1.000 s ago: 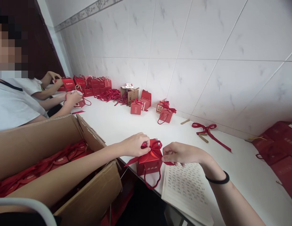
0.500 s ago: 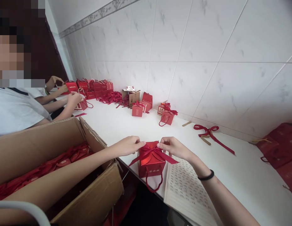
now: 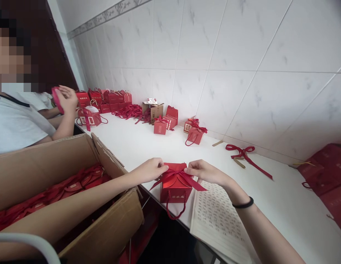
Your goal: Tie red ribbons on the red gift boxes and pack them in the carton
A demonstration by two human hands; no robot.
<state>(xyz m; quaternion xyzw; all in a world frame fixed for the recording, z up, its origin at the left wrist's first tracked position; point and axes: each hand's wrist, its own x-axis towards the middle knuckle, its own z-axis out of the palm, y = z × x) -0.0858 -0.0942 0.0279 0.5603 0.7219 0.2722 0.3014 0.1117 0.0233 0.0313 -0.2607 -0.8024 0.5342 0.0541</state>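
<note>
A red gift box [image 3: 176, 192] with a twisted rope handle stands at the table's front edge, right before me. Across its top lies a red ribbon [image 3: 177, 175] tied in a bow, its tails sticking out to both sides. My left hand [image 3: 152, 170] pinches the bow's left loop between thumb and fingers. On the other side my right hand [image 3: 205, 171], a black band on its wrist, pinches the right loop. The fingertips hide most of both loops.
An open carton [image 3: 115, 212] of red items stands left, under my left forearm. A handwritten notebook [image 3: 214, 216] lies by the box. Small gift boxes [image 3: 160, 127] and a loose ribbon bow [image 3: 242, 151] are along the wall. A co-worker's hand [image 3: 68, 101] holds red ribbon at far left.
My hands keep their pinch on the bow, and the right one sits slightly farther right. The co-worker's hand has risen from a box, now with ribbon in it.
</note>
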